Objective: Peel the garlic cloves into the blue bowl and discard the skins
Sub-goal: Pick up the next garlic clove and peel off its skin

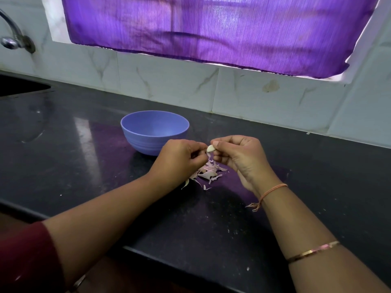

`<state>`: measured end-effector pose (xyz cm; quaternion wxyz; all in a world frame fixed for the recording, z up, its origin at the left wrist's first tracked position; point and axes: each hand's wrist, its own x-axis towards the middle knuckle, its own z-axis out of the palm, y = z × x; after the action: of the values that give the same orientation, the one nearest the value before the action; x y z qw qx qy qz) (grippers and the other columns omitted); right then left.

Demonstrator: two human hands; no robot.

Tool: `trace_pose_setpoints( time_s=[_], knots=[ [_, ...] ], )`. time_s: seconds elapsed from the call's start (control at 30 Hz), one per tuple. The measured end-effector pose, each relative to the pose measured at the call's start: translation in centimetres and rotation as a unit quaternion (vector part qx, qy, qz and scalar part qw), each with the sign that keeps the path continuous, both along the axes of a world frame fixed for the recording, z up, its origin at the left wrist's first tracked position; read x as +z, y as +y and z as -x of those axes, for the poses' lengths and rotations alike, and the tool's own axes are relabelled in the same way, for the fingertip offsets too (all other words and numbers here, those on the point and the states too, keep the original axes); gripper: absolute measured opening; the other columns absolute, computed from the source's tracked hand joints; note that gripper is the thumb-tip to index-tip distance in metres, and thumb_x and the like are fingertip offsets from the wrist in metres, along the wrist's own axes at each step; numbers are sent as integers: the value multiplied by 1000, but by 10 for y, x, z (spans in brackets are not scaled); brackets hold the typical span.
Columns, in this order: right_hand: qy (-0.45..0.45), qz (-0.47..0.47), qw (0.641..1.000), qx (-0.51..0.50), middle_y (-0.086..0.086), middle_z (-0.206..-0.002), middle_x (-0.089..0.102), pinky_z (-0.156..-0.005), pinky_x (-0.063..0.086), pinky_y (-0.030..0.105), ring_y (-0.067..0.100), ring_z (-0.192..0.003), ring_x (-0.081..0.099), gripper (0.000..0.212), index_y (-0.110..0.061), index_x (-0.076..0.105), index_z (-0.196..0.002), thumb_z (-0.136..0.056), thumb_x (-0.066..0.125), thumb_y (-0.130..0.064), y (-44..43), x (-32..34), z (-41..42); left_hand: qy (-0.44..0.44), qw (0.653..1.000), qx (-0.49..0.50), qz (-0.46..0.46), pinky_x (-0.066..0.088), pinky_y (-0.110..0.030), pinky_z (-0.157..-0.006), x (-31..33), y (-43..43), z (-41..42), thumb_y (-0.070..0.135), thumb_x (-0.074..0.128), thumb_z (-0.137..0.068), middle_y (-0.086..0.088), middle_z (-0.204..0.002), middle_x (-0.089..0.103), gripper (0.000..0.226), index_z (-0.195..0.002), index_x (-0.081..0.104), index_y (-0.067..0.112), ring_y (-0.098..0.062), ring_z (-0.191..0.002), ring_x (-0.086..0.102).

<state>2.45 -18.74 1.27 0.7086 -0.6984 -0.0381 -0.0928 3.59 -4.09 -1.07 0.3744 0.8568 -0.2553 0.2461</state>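
While right hand [239, 157] pinches garlic clove [211, 148] over the skins [208, 173] heaped on the table [84, 166], left hand [179, 159] pinches its other end, fingers curled; blue bowl [139, 142] just behind them.

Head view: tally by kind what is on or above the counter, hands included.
blue bowl: 1
garlic clove, held at the fingertips: 1
pile of skins: 1
hands: 2, left hand and right hand
Total: 5
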Motion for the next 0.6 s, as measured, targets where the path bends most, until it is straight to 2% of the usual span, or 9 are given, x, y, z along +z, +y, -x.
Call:
trace_pose_setpoints(
  time_s=[0.1,0.2,0.37,0.47,0.6],
  knots=[
    [-20,33,999,-14,10,-67,64,-58,55,21,11,-54,58,6,1,66,-84,-82,63,5,1,-3,-2,3,1000,-3,9,48,-40,-55,-1,1,0,12,57,-85,-12,-61,64,16,-81,72,6,-26,-56,56],
    [-41,75,996,-25,9,-66,65,-58,55,22,11,-54,59,9,-2,66,-79,-81,63,6,1,-4,-3,4,1000,0,12,49,-41,-56,-1,1,-1,19,54,-83,-14,-63,65,21,-81,72,7,-27,-58,58],
    [-37,117,992,-10,14,-86,70,-71,57,29,18,-68,64,13,0,70,-92,-79,67,0,0,-5,-3,18,1000,11,13,44,-38,-55,-1,1,-2,12,57,-85,-13,-60,63,17,-78,72,8,-24,-53,51],
    [-36,127,991,2,13,-92,71,-78,56,32,20,-76,65,18,-1,70,-96,-78,69,0,-1,-5,-2,23,1000,7,18,42,-33,-54,-1,1,-2,11,59,-85,-11,-60,64,16,-81,74,10,-23,-56,55],
    [-26,120,992,13,11,-82,70,-68,54,22,15,-68,61,19,-1,70,-95,-80,61,7,-2,-4,-3,34,998,13,46,44,-27,-54,-1,1,-4,10,61,-85,-10,-62,66,14,-87,74,11,-19,-56,54]
  ],
)
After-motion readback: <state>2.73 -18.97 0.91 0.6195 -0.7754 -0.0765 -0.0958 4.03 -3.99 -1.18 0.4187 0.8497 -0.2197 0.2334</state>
